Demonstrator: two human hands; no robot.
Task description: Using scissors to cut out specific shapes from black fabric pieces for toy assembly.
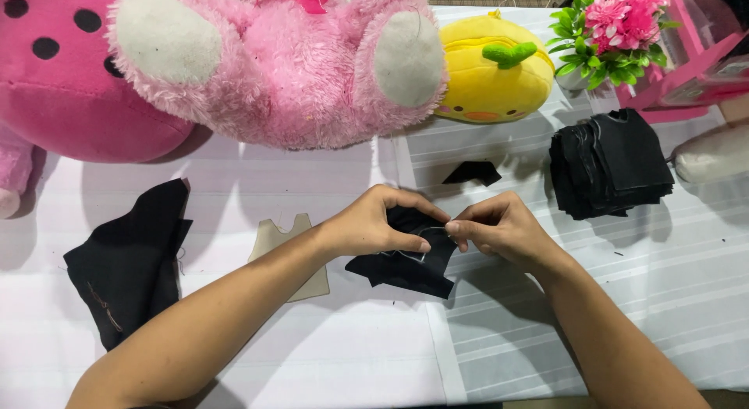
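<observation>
Black fabric piece (406,261) pinched between left hand (374,225) and right hand (499,229), both grips closed on it

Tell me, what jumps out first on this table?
The big pink plush bear sprawls along the far edge, beside a yellow plush toy and pink flowers. In the middle, the left hand and right hand pinch a small black cloth piece.

Open worktop (351,354) near the front edge and far right. Blocked behind by pink bear (281,65), yellow plush (495,69) and flowerpot (612,34). Hemmed left by black cloth (129,261) and beige template (292,257); right by fabric stack (608,163); small scrap (472,172) between.
</observation>
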